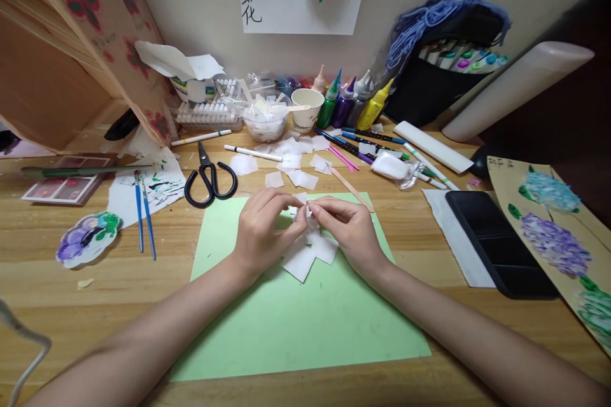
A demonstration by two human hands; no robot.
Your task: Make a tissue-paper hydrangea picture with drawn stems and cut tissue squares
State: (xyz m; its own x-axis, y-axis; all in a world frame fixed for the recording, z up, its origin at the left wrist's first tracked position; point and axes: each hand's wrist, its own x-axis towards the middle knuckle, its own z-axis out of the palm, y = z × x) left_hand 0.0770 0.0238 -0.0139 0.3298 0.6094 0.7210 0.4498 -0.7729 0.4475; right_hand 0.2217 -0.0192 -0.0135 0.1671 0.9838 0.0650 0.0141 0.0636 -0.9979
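Note:
Over the far part of a light green sheet of paper (305, 324), both hands meet with fingertips pinched close together. My left hand (267, 222) and my right hand (351, 229) are closed on a small piece of white paper (301, 199), partly hidden by the fingers. Just below them, several white paper squares (300, 261) lie loosely on the green sheet. A wooden craft stick (351, 187) rests beside my right hand, its near end on the sheet's edge. Black-handled scissors (210, 178) lie to the left of the sheet's far edge.
More white paper scraps (300, 178) lie beyond the sheet. Behind stand a plastic bowl (265, 124), a paper cup (306, 111) and paint bottles (375, 105). At left are a painted palette (89, 238) and brushes (146, 216); at right, a black tray (496, 241) and a flower picture (556, 245).

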